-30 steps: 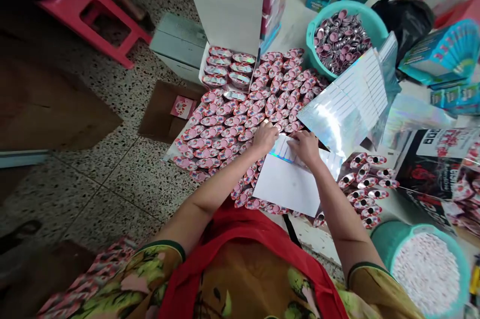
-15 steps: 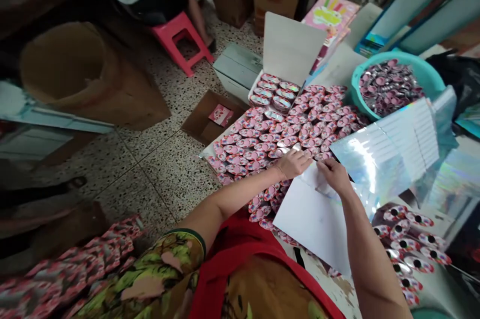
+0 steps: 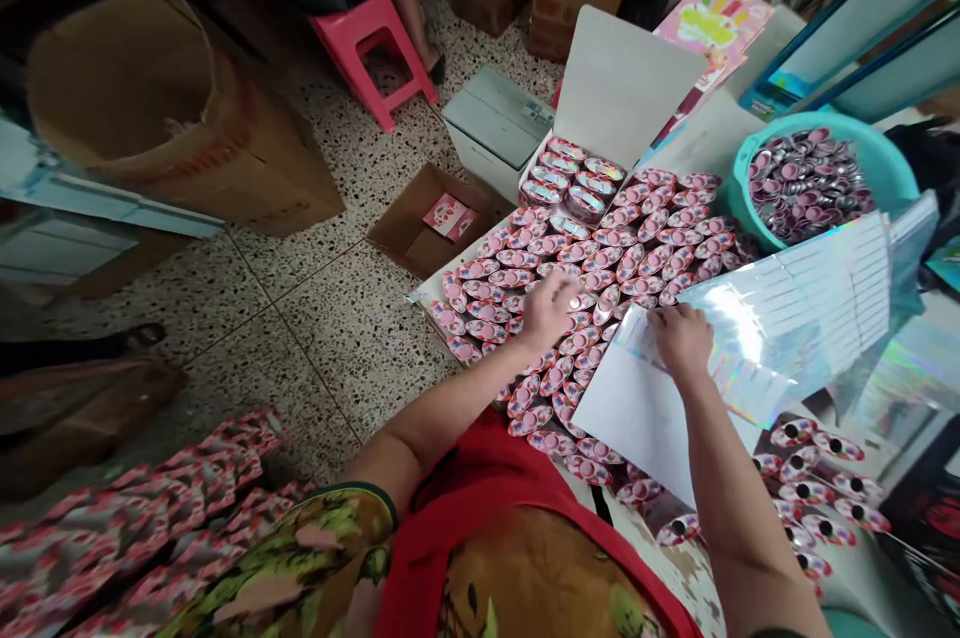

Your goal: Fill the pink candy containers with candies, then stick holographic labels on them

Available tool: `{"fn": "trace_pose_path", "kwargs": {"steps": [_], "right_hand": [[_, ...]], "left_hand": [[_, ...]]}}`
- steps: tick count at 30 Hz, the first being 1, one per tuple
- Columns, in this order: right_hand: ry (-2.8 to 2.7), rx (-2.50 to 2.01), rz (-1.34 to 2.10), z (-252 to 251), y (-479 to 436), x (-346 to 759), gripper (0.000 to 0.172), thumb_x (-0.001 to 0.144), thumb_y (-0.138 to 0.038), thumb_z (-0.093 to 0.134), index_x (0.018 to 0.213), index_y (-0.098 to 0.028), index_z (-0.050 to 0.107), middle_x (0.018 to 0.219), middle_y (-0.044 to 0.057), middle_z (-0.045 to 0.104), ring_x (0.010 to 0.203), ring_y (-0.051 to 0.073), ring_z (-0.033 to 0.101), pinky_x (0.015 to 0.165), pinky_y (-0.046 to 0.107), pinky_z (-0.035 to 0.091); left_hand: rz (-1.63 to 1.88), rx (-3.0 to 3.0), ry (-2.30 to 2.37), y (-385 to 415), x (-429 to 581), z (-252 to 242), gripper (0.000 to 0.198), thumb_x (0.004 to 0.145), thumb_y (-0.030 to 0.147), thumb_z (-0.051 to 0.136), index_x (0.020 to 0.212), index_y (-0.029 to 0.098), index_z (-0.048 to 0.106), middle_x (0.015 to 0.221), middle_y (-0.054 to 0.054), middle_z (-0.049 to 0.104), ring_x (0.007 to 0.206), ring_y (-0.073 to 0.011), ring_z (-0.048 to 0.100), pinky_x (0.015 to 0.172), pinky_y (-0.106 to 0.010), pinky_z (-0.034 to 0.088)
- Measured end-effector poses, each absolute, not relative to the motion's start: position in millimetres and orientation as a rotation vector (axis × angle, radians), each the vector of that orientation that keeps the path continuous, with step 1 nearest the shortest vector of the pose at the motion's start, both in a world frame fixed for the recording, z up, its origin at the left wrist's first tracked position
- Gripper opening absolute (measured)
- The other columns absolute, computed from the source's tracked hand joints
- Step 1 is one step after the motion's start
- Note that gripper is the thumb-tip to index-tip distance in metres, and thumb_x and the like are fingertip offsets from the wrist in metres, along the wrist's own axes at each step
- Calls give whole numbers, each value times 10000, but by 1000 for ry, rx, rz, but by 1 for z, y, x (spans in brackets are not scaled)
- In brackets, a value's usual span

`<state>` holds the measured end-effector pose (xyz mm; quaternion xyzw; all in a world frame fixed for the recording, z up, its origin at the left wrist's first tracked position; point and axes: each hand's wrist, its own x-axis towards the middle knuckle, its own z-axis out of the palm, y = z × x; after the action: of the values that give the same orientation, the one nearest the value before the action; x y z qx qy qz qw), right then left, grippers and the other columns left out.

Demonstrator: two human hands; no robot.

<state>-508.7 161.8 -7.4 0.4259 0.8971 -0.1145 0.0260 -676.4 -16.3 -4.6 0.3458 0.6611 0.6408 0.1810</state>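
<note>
Many small oval packs with red, white and pink printed sides point(image 3: 487, 311) stand close together in rows. My left hand point(image 3: 550, 310) is over the middle of them, its fingers loosely bent and apart; nothing in it can be made out. A white sheet point(image 3: 637, 408) with a shiny strip along its far edge lies over the nearer packs. My right hand point(image 3: 682, 338) is at that far edge, fingers curled down on the sheet. Shiny holographic sheets with pale stripes point(image 3: 817, 303) lie just right of this hand.
An open white box point(image 3: 634, 68) holding several packs stands behind the rows. A turquoise basin point(image 3: 889, 168) of small pink-and-silver pieces is at right. More packs with black dots point(image 3: 806, 491) lie near right. Cartons point(image 3: 420, 263) and a pink stool point(image 3: 367, 48), with a person seated, are on the floor.
My left hand has moved left, away from my right hand and the sheet's edge, to over the packs. My right hand stays at the white sheet. The view has shifted slightly.
</note>
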Motion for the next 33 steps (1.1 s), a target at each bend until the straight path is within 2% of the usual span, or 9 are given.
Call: {"fn": "trace_pose_path", "kwargs": {"steps": [2, 4, 9, 12, 16, 19, 21, 30, 33], "right_hand": [[2884, 1396, -177, -4, 156, -519, 327, 940, -365, 534, 1078, -168, 755, 1166, 195, 656, 1075, 333, 535, 887, 456, 398], [3054, 1413, -341, 2, 146, -539, 374, 949, -427, 561, 1182, -188, 731, 1207, 189, 640, 1094, 321, 539, 924, 470, 418], [2848, 1106, -1595, 18, 115, -613, 584, 972, -650, 430, 1265, -213, 682, 1160, 121, 677, 977, 236, 621, 879, 404, 513], [2561, 959, -1905, 20, 103, -647, 678, 894, -705, 547, 1369, -226, 609, 1217, 106, 665, 955, 218, 628, 870, 392, 529], [2643, 762, -1905, 17, 98, -672, 760, 688, -599, 830, 1339, -271, 618, 1285, 82, 627, 897, 191, 602, 843, 362, 529], [2756, 698, -1807, 15, 96, -682, 440, 750, -582, 771, 1004, -226, 727, 1040, 65, 678, 841, 189, 582, 824, 354, 499], [2737, 701, -1813, 15, 95, -685, 377, 812, -581, 703, 834, -205, 705, 858, 48, 658, 798, 185, 568, 807, 347, 476], [2545, 778, -1752, 14, 97, -694, 516, 811, -674, 650, 669, -179, 610, 610, -22, 484, 603, 116, 392, 598, 279, 317], [2603, 861, -1582, 15, 103, -701, 546, 811, -704, 639, 687, -173, 655, 604, -7, 523, 602, 127, 433, 586, 279, 329]], "left_hand": [[1939, 507, 1821, -28, -696, 1, 101, 906, 291, 647, 850, 207, 649, 824, -19, 702, 769, -152, 643, 763, -285, 500], [2001, 276, 1741, -37, -717, 5, 130, 814, 272, 735, 820, 189, 635, 769, 3, 680, 711, -122, 618, 706, -240, 484], [2085, 145, 1657, -47, -753, 10, 204, 725, 285, 796, 785, 176, 634, 720, 7, 680, 663, -102, 610, 673, -224, 480], [2095, 73, 1605, -53, -762, 11, 248, 697, 304, 821, 783, 178, 624, 691, 9, 682, 626, -102, 615, 633, -221, 477], [2024, 10, 1550, -62, -770, 11, 282, 702, 335, 834, 783, 176, 616, 716, -17, 711, 601, -107, 625, 577, -213, 456], [1980, -18, 1498, -67, -775, 10, 283, 703, 341, 834, 797, 170, 630, 748, -40, 728, 589, -108, 624, 558, -213, 443], [1966, -24, 1513, -68, -777, 7, 249, 716, 325, 820, 804, 169, 647, 727, -26, 709, 572, -98, 598, 544, -211, 424], [2098, -142, 1538, -55, -790, -6, 145, 739, 205, 767, 748, 162, 629, 614, 40, 569, 544, -63, 484, 562, -204, 380], [2143, -180, 1545, -49, -796, -10, 137, 734, 175, 751, 724, 160, 615, 600, 47, 559, 542, -60, 474, 572, -199, 378]]}}
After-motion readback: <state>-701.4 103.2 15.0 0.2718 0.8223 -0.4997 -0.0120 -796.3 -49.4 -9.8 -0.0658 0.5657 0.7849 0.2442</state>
